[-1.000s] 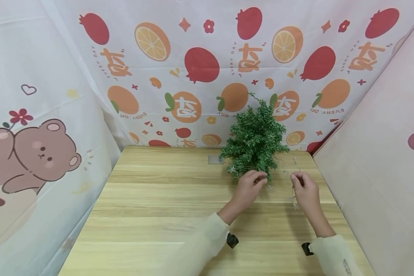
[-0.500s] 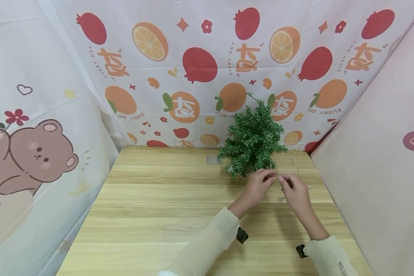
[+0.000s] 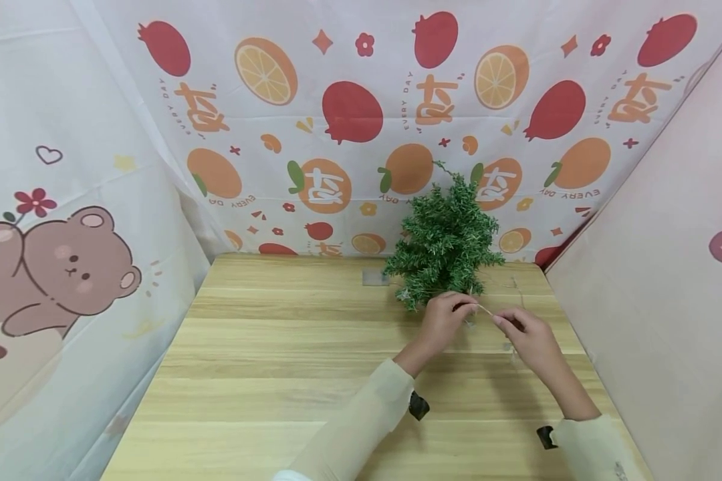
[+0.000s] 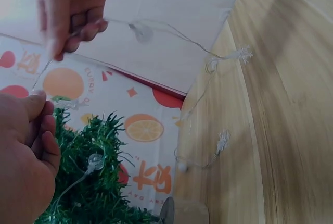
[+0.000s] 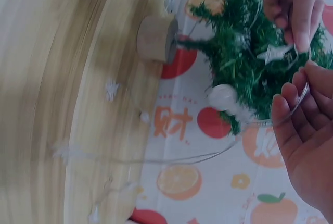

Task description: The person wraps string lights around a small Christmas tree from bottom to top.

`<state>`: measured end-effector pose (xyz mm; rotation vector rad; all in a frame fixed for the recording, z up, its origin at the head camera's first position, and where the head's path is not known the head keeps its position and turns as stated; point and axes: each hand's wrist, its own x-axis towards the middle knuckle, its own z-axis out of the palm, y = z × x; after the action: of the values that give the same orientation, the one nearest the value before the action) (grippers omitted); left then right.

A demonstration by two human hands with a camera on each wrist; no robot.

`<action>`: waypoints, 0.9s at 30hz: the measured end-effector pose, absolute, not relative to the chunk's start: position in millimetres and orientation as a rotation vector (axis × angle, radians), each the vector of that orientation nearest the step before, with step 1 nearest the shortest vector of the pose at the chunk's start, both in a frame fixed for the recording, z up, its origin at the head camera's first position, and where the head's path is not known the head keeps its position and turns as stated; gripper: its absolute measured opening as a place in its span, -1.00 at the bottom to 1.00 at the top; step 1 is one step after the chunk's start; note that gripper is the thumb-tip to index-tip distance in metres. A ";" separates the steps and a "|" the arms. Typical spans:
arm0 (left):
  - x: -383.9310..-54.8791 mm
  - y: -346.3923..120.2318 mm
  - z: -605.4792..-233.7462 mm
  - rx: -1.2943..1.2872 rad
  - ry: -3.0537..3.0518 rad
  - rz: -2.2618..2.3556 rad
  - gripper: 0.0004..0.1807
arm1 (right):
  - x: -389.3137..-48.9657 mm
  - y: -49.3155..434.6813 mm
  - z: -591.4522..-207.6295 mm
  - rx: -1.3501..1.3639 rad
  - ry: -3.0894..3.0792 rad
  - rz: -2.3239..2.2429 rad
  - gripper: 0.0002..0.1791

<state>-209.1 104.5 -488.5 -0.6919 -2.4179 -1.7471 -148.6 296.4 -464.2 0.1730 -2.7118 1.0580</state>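
A small green artificial Christmas tree [image 3: 442, 240] stands at the back of the table; its round wooden base [image 5: 153, 39] shows in the right wrist view. My left hand [image 3: 447, 319], at the tree's lower front, pinches the thin wire of a string of lights [image 3: 485, 310]. To its right my right hand [image 3: 529, 334] pinches the same wire, a short stretch running straight between the two. A clear star-shaped light [image 5: 274, 53] hangs by the left fingertips. Another light [image 4: 95, 162] lies against the branches. More wire with star lights [image 4: 223, 140] trails over the table to the right.
A flat grey, see-through box [image 3: 376, 277] lies left of the tree on the wooden table [image 3: 247, 374]. Fruit-printed cloth [image 3: 351, 110] hangs right behind the tree. Pale cloth walls [image 3: 668, 280] close off both sides.
My right hand came left to meet the left hand, then drew back a little to the right, with wire now stretched between them. The left hand shifted slightly. The tree stays put.
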 end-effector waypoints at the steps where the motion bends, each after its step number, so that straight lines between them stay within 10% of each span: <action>1: -209.3 103.9 -488.2 -0.678 -2.408 -1.762 -0.80 | -148.0 299.3 -464.1 0.180 -2.719 1.048 -0.76; 27: -213.6 92.6 -491.5 -0.537 -2.340 -1.947 -0.83 | -131.8 348.3 -493.9 0.226 -2.782 1.047 -0.84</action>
<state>-213.6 92.6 -491.5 -0.5372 -2.3403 -1.9470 -131.8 348.3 -493.9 0.2261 -2.7816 1.0466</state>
